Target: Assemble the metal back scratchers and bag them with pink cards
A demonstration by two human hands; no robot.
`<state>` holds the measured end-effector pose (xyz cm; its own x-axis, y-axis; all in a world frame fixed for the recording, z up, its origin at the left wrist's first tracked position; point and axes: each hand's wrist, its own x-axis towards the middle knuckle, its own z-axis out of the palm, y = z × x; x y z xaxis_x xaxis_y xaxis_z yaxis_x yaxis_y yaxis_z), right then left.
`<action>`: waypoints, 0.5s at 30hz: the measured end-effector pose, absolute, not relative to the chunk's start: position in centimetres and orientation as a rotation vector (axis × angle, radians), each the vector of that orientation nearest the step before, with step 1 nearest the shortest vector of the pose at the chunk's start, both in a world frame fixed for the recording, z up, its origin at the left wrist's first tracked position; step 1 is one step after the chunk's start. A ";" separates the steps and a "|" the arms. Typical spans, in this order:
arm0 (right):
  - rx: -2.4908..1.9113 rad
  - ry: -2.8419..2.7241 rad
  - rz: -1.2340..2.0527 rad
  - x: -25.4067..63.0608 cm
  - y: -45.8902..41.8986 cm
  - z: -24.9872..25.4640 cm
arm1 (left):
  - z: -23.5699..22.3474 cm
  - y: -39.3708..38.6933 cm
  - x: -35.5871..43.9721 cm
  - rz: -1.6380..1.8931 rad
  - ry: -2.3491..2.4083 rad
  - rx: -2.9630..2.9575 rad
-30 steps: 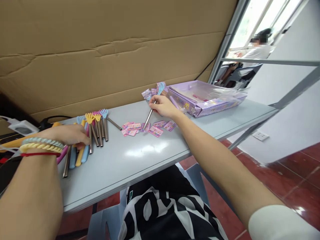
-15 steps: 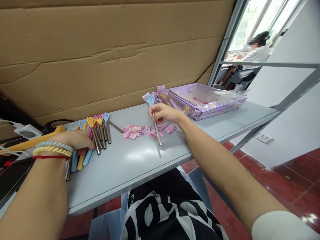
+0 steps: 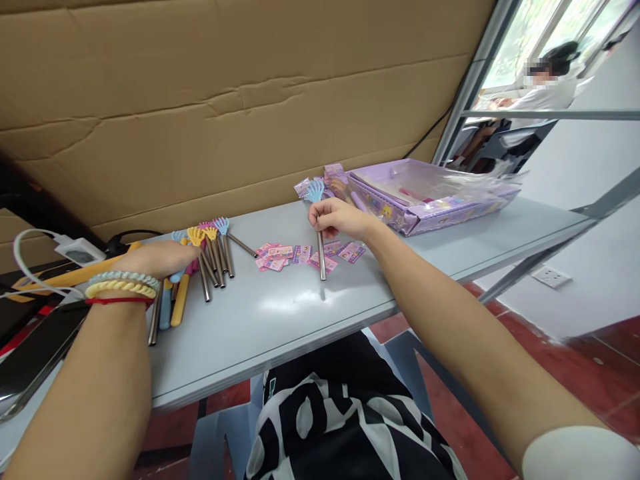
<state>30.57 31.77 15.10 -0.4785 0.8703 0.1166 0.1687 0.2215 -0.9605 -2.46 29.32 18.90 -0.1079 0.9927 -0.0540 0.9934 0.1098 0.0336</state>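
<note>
My right hand [image 3: 337,218] is closed round a blue-headed back scratcher [image 3: 320,250], holding it nearly upright with its metal shaft pointing down at the grey table [image 3: 280,313]. Small pink sticker cards [image 3: 300,255] lie under and beside it. My left hand [image 3: 160,259], with braided bracelets on the wrist, rests curled on a pile of coloured back scratchers [image 3: 213,257] at the left; its fingers are mostly hidden.
A lilac gift box [image 3: 430,197] under clear plastic stands at the back right. A cardboard sheet [image 3: 225,100] backs the table. A charger and cables [image 3: 75,252] lie at the far left. Another person [image 3: 540,87] sits beyond the metal frame.
My right hand has swung the blue scratcher from lying slanted to standing nearly upright, head up. My left hand has stayed on the pile. The view has shifted a little.
</note>
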 end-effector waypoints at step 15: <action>-1.049 -1.350 0.703 30.5 33.8 14.5 | 14.7 26.9 7.2 0.252 1.823 2.834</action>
